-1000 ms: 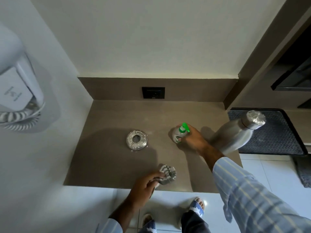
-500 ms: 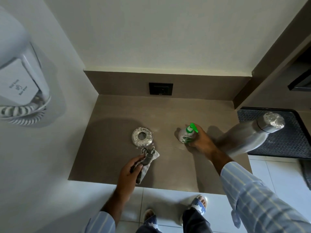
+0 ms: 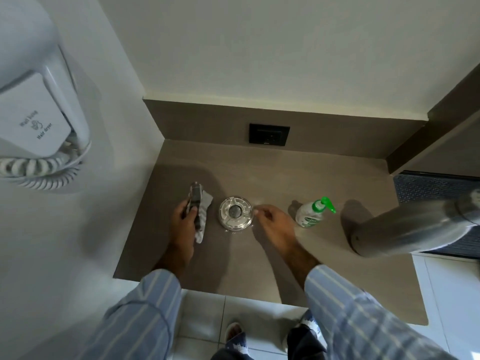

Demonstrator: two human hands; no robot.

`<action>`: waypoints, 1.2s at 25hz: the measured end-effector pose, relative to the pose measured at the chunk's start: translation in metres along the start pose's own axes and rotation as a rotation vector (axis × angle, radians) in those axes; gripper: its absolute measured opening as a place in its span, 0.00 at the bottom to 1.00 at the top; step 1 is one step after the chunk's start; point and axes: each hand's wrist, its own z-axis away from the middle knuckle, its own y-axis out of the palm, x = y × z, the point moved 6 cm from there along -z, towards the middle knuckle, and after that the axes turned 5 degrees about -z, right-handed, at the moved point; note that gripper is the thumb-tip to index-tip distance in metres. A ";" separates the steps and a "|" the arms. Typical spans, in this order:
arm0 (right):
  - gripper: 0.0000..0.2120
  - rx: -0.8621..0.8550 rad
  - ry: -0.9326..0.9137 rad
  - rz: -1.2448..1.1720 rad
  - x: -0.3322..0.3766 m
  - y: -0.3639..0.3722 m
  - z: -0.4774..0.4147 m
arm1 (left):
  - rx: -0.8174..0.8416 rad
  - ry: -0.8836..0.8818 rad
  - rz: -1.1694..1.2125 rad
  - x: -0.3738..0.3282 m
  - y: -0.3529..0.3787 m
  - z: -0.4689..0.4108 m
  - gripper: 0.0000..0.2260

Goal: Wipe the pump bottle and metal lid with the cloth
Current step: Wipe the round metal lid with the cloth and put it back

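A round metal lid [image 3: 235, 212] lies flat on the brown counter [image 3: 259, 261], near its middle. To the right of it stands a white pump bottle [image 3: 311, 214] with a green pump, upright and untouched. My left hand [image 3: 185, 216] is just left of the lid and grips a grey striped cloth [image 3: 199, 211], which hangs down past my fingers onto the counter. My right hand [image 3: 271, 220] hovers at the lid's right edge with its fingers loosely curled and nothing in them.
A tall steel bottle [image 3: 405, 229] stands at the counter's right end. Behind it lies a dark perforated mat [image 3: 439, 188]. A black socket [image 3: 269, 134] sits in the backsplash. A white wall hair dryer [image 3: 36, 120] with a coiled cord hangs at the left. Tiled floor lies below the counter's front edge.
My right hand let go of the pump bottle and moved left to the lid. My left hand carried the cloth from the counter's front edge to the lid's left side.
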 end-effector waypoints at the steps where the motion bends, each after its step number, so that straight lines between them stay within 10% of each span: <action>1: 0.12 0.017 0.026 0.027 0.000 0.010 -0.013 | 0.024 -0.024 -0.040 0.001 0.008 -0.006 0.12; 5: 0.18 0.031 0.112 0.040 -0.006 0.030 -0.038 | 0.043 0.027 -0.197 -0.002 0.030 -0.014 0.13; 10: 0.16 0.016 0.359 -0.792 -0.010 0.050 -0.029 | 0.142 -0.012 -0.027 -0.007 0.038 -0.013 0.11; 16: 0.39 0.339 0.441 -1.246 0.043 0.061 -0.006 | 0.027 0.157 -0.066 -0.047 0.032 0.014 0.14; 30: 0.25 0.240 0.319 -1.127 0.152 0.038 0.009 | 0.164 0.675 -0.318 -0.140 0.044 0.108 0.18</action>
